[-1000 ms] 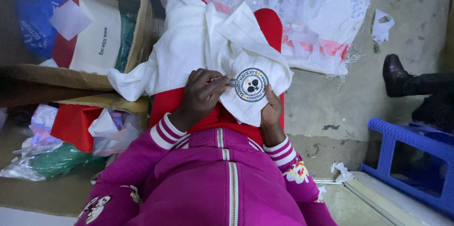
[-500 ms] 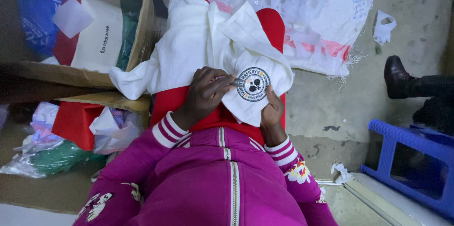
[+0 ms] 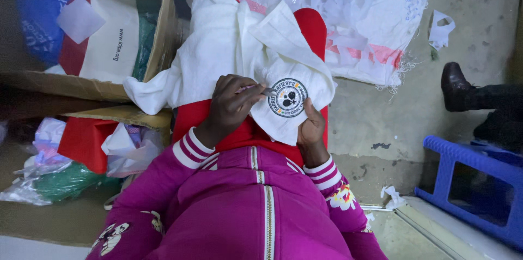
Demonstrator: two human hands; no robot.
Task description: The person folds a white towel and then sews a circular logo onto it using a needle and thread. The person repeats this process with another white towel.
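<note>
Garment (image 3: 229,47) unmoved since earlier frames. Your left hand (image 3: 231,102) kept fingers clamped on small tool at round patch (image 3: 287,97); right hand (image 3: 311,126) pinched fabric. Work ongoing.

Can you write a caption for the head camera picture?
Left hand works a small tool at a round badge on white cloth.
</note>
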